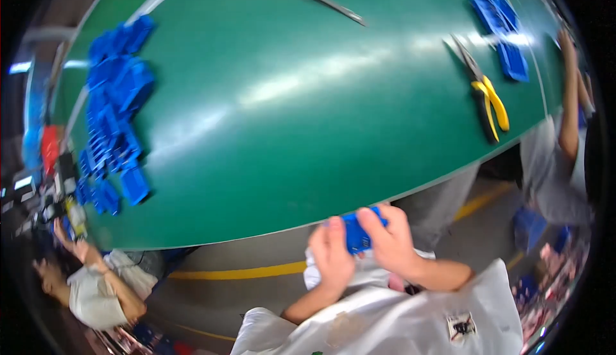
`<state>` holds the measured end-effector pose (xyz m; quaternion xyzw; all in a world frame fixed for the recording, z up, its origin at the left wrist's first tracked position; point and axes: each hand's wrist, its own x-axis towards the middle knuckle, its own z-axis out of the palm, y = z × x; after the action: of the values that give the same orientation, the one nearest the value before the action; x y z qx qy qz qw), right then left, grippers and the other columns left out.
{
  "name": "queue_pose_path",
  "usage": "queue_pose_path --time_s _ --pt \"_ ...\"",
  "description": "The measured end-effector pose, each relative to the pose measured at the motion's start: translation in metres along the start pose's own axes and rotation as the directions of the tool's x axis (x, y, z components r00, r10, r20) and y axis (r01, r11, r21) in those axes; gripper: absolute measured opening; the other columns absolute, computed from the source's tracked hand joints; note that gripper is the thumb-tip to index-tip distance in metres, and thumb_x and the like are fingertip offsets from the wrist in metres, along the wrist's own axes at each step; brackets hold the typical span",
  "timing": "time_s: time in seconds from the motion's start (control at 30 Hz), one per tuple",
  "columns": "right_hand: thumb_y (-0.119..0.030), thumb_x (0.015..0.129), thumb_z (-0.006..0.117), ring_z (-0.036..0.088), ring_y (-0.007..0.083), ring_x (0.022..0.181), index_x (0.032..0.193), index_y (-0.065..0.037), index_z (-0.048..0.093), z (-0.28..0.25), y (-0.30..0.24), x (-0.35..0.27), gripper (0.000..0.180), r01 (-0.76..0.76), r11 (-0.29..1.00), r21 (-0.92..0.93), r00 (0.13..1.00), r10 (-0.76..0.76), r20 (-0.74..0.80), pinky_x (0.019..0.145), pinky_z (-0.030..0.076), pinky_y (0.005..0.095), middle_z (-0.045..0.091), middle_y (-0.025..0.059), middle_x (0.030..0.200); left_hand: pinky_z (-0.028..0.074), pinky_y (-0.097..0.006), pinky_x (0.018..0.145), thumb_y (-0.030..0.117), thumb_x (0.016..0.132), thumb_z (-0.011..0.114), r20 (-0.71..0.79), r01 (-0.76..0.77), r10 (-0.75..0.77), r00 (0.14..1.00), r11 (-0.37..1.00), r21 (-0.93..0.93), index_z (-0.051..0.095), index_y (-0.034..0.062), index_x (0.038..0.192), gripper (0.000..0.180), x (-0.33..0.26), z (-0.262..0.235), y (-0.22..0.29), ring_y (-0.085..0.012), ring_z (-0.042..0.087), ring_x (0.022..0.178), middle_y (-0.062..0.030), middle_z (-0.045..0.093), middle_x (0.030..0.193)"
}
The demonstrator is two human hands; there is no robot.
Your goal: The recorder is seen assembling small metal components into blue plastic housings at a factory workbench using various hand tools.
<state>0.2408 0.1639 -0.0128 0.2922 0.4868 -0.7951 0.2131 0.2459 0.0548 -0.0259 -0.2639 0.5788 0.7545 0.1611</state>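
Between my two hands is a small blue plastic part (357,235), held just off the table's front edge, over my lap. My left hand (332,252) grips its left side, thumb on top. On its right side my right hand (390,239) is closed, thumb pressed against the upper face. My fingers cover its sides and underside, so its full shape is hidden. Beyond, to the right on the green table (289,143), lie long-nose pliers (482,95) with yellow and black handles, jaws pointing away.
Several blue plastic parts (119,104) are heaped along the table's left side. Metal tweezers (319,0) lie at the far middle. More blue parts (500,27) rest at the far right. Co-workers sit at the left (106,287) and right (558,162).
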Motion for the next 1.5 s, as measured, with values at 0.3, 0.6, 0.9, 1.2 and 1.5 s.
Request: queue_pose_path --time_s 0.3,0.6,0.9,1.2,1.5 --pt "-0.009 0.091 0.056 0.061 0.0132 0.062 0.096 0.002 0.061 -0.02 0.006 0.006 0.013 0.418 0.827 -0.376 0.901 -0.325 0.286 0.051 0.049 0.023 0.064 0.0056 0.078 0.047 -0.025 0.072 0.02 0.097 0.05 0.383 -0.321 0.203 0.901 0.906 0.276 0.062 -0.0023 0.105 0.026 0.013 -0.044 0.029 -0.01 0.059 0.08 -0.0055 0.066 0.085" --pt "-0.009 0.065 0.078 0.051 0.0358 0.107 0.099 -0.001 0.054 -0.108 -0.108 -0.006 0.042 0.288 -0.04 -0.957 0.188 -0.977 0.097 0.09 0.044 0.0389 0.053 0.0178 0.115 0.043 -0.025 0.054 0.023 0.091 0.061 -0.226 -0.434 0.896 0.381 0.389 0.812 0.06 -0.0022 0.109 0.031 0.106 -0.292 0.237 -0.0106 0.052 0.064 -0.0046 0.059 0.077" --pt "-0.028 0.073 0.072 0.05 0.0279 0.097 0.092 -0.005 0.057 -0.141 -0.115 0.03 0.034 0.087 -0.147 -0.985 0.264 -0.95 0.165 0.081 0.04 0.0381 0.052 0.0108 0.102 0.038 -0.037 0.098 0.019 0.084 0.065 0.283 -0.112 0.88 0.383 -0.259 0.959 0.047 -0.0023 0.128 0.053 0.183 -0.317 0.326 -0.0294 0.052 0.109 -0.0202 0.054 0.122" --pt "-0.022 0.092 0.056 0.055 0.0095 0.067 0.08 -0.002 0.062 -0.182 -0.111 -0.026 0.024 0.771 0.584 -0.254 0.552 -0.812 -0.19 0.061 0.045 0.0281 0.059 0.0041 0.072 0.047 -0.036 0.086 0.007 0.072 0.074 0.911 -0.947 0.343 0.228 -0.14 0.29 0.058 0.005 0.116 0.047 0.117 0.136 0.184 -0.0304 0.056 0.108 -0.0145 0.057 0.121" --pt "-0.014 0.09 0.061 0.054 0.0046 0.07 0.101 0.0 0.06 -0.196 0.027 -0.124 0.018 0.491 0.798 -0.349 0.813 -0.564 -0.147 0.063 0.043 0.0217 0.058 -0.001 0.076 0.036 -0.041 0.101 0.004 0.065 0.075 0.931 -0.985 0.356 -0.08 -0.172 -0.019 0.064 0.0081 0.106 0.042 0.178 0.273 0.093 -0.0318 0.046 0.117 -0.0139 0.054 0.122"
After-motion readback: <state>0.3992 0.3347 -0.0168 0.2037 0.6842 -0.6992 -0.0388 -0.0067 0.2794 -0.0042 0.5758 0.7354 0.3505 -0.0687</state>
